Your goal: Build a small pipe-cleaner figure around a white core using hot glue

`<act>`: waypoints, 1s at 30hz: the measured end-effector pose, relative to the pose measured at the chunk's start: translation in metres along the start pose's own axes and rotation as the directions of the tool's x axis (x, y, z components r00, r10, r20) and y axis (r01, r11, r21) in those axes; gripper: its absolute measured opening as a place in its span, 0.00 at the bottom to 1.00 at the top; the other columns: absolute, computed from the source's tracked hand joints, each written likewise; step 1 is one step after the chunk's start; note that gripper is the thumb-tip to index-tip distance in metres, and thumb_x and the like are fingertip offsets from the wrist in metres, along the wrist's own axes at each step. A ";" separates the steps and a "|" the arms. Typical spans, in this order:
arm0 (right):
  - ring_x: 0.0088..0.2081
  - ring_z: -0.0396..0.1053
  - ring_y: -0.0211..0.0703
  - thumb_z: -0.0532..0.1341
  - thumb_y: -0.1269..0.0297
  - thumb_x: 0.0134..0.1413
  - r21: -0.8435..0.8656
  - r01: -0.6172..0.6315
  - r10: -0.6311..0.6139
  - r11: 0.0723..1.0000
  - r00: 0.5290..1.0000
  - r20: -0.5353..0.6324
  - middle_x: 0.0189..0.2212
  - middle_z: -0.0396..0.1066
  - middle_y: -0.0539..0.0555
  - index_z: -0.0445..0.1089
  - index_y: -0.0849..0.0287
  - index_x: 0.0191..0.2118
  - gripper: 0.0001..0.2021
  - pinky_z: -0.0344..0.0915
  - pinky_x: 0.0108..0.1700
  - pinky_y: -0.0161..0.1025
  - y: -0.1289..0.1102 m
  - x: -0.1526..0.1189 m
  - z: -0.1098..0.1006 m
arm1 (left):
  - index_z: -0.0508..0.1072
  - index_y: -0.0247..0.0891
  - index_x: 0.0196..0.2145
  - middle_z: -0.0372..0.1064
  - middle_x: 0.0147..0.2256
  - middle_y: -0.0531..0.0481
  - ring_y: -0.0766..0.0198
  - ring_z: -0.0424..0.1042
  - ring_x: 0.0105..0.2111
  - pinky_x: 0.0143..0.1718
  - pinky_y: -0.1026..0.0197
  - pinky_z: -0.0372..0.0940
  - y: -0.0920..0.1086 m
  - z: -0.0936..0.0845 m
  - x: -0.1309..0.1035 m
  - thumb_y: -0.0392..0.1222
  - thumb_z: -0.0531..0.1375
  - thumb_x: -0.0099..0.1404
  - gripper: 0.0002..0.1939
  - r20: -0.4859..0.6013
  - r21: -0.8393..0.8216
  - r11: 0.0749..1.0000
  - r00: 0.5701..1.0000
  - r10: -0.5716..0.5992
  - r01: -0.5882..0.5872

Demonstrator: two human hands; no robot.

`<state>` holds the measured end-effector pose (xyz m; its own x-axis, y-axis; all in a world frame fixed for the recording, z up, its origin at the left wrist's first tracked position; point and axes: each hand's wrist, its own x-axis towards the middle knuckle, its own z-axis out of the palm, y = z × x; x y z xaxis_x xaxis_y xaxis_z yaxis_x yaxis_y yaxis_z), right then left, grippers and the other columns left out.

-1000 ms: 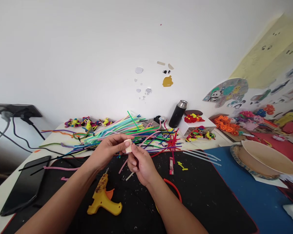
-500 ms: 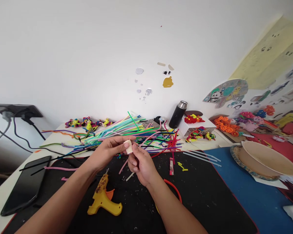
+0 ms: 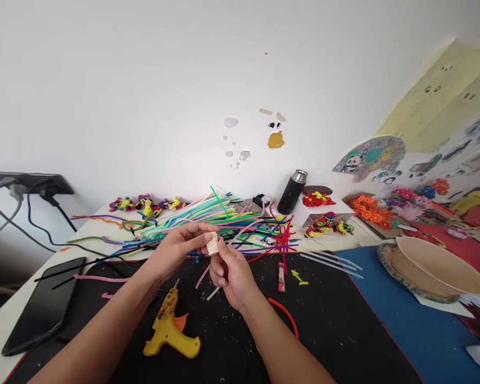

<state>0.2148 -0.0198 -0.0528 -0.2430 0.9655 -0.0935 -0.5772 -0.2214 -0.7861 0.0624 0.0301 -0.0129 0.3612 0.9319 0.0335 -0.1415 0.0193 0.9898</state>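
Between my two hands is a small cream coil of pipe cleaner (image 3: 212, 244), ribbed and roughly tube-shaped. My left hand (image 3: 183, 246) pinches its upper left side with thumb and forefinger. The thumb and curled fingers of my right hand (image 3: 232, 269) close on its lower right side. A pale strip (image 3: 213, 293) shows just below the right hand; whether it joins the coil I cannot tell. Behind the hands spreads a big pile of coloured pipe cleaners (image 3: 200, 212). Below them a yellow glue gun (image 3: 171, 330) lies on the black mat (image 3: 320, 330).
A black phone or tablet (image 3: 44, 306) lies at the left, near power cables (image 3: 30, 218). Clear glue sticks (image 3: 332, 263), a small pink-and-red packet (image 3: 281, 277) and yellow bits (image 3: 300, 277) lie right. Farther off stand a black flask (image 3: 291, 193), a white box (image 3: 324, 214) and a bowl (image 3: 440, 266).
The cream coil is turned slightly more upright between my fingers. Both hands keep their grip in nearly the same place. The whole view has shifted slightly.
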 end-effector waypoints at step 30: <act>0.14 0.46 0.27 0.66 0.43 0.59 -0.044 0.059 -0.057 0.997 0.997 0.060 0.16 0.56 0.41 0.70 0.62 0.36 0.23 0.38 0.18 0.33 0.003 0.000 -0.002 | 0.85 0.40 0.42 0.79 0.36 0.45 0.59 0.71 0.34 0.37 0.60 0.64 -0.006 -0.012 0.001 0.54 0.75 0.53 0.21 0.083 -0.068 0.996 0.995 -0.055 0.061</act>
<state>0.2142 -0.0202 -0.0563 -0.2565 0.9665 -0.0117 -0.5559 -0.1574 -0.8162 0.0529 0.0353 -0.0204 0.4433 0.8963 -0.0098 -0.1817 0.1005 0.9782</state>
